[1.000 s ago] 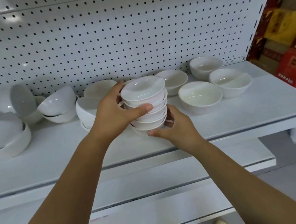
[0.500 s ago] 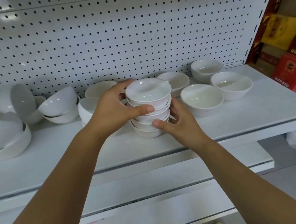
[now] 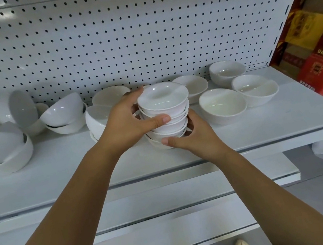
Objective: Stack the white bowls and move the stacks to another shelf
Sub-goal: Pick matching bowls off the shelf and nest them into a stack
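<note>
The stack of bowls (image 3: 166,117) stands mid-shelf (image 3: 262,128). There is bare room in front up to the edge, and a loose bowl (image 3: 223,104) near its right. The left hand (image 3: 127,121) grips its upper bowls and the right hand (image 3: 196,138) grips its base. Stack and grips are unchanged from half a second ago.

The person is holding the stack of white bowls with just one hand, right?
No, with both. The head view shows the left hand gripping the stack of white bowls near its top and the right hand gripping its base.
</note>
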A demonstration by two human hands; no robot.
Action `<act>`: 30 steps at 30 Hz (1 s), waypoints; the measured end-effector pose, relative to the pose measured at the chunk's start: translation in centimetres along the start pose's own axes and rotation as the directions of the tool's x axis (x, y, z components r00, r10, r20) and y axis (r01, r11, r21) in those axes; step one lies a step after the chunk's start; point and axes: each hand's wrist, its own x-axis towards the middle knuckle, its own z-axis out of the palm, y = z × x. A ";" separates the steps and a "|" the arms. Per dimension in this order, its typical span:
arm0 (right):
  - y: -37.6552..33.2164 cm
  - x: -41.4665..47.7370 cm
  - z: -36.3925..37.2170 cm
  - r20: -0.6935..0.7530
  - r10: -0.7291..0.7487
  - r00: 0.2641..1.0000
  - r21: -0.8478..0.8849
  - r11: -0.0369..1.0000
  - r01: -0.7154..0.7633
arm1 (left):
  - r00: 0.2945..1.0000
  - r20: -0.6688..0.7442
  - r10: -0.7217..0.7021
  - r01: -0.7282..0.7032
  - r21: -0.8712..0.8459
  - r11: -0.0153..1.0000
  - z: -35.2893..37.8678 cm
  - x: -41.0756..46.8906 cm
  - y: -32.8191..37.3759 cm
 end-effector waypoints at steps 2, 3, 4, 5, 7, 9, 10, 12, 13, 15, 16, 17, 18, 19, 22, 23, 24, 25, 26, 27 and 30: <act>-0.5 0.3 -0.4 0.010 -0.001 1.000 -0.011 1.000 0.001 | 1.000 0.002 -0.001 0.001 0.005 1.000 -0.1 0.1 -0.2; -0.6 0.5 -0.6 0.017 0.004 1.000 -0.020 1.000 -0.003 | 1.000 0.003 -0.005 0.005 0.014 1.000 -0.2 0.2 -0.4; -0.8 0.7 -0.7 0.020 0.007 1.000 -0.031 0.999 -0.007 | 1.000 0.002 -0.011 0.011 0.015 1.000 -0.2 0.3 -0.5; -0.9 0.8 -0.8 0.020 0.010 1.000 -0.044 0.999 -0.009 | 1.000 -0.005 -0.020 0.020 0.008 1.000 -0.2 0.3 -0.6; -1.1 1.0 -0.9 0.026 0.026 0.999 -0.056 0.998 -0.025 | 0.999 -0.024 -0.040 0.040 -0.012 0.999 -0.1 0.2 -0.5; -1.4 1.1 -1.1 0.039 0.037 0.999 -0.058 0.998 -0.035 | 0.998 -0.041 -0.047 0.047 -0.014 0.999 0.0 0.1 -0.5; -1.6 1.2 -1.2 0.048 0.035 0.998 -0.063 0.998 -0.032 | 0.998 -0.049 -0.048 0.048 -0.013 0.999 0.0 0.1 -0.6; -1.7 1.3 -1.4 0.056 0.024 0.998 -0.070 0.997 -0.020 | 0.997 -0.057 -0.045 0.045 -0.009 0.999 0.0 0.1 -0.6; -1.7 1.4 -1.4 0.055 0.026 0.998 -0.066 0.998 -0.022 | 0.997 -0.060 -0.043 0.043 -0.004 0.999 0.0 0.2 -0.6; -1.5 1.3 -1.3 0.059 0.036 0.998 -0.032 0.999 -0.034 | 0.997 -0.063 -0.045 0.045 0.000 0.999 0.1 0.1 -0.6; -1.3 1.2 -1.3 0.070 0.039 0.997 -0.006 0.999 -0.039 | 0.997 -0.063 -0.044 0.044 0.001 0.999 0.1 0.1 -0.6; -0.9 1.1 -1.2 0.086 0.042 0.995 0.018 0.999 -0.043 | 0.997 -0.061 -0.045 0.046 0.000 0.999 0.1 0.1 -0.6; -0.6 0.8 -1.2 0.103 0.045 0.994 0.038 0.998 -0.049 | 0.997 -0.059 -0.052 0.052 -0.007 0.999 0.2 0.0 -0.6; -0.1 0.7 -1.0 0.118 0.045 0.992 0.048 0.998 -0.051 | 0.997 -0.055 -0.062 0.061 -0.018 0.998 0.2 0.0 -0.5; 1.0 0.3 -0.4 0.138 0.051 0.989 0.023 0.998 -0.055 | 0.995 -0.037 -0.088 0.087 -0.018 0.996 0.1 -0.1 -0.2; 1.2 0.4 -0.3 0.131 0.054 0.990 -0.002 0.999 -0.055 | 0.995 -0.030 -0.095 0.094 -0.020 0.995 0.0 -0.1 -0.2; 1.3 0.4 -0.1 0.114 0.052 0.992 -0.030 0.998 -0.049 | 0.995 -0.021 -0.098 0.097 -0.028 0.995 0.0 0.0 -0.2; 1.3 0.4 0.0 0.090 0.049 0.995 -0.053 0.998 -0.045 | 0.995 -0.013 -0.100 0.100 -0.038 0.994 0.0 0.1 -0.3; 1.4 0.4 0.1 0.062 0.048 0.997 -0.066 0.997 -0.044 | 0.994 -0.004 -0.107 0.107 -0.050 0.993 0.0 0.2 -0.4; 1.4 0.4 0.1 0.035 0.048 0.998 -0.073 0.996 -0.045 | 0.993 0.005 -0.122 0.122 -0.060 0.991 0.1 0.2 -0.4; 1.4 0.4 0.1 -0.007 0.047 0.999 -0.076 0.996 -0.048 | 0.992 0.038 -0.120 0.122 -0.060 0.991 0.1 0.3 -0.2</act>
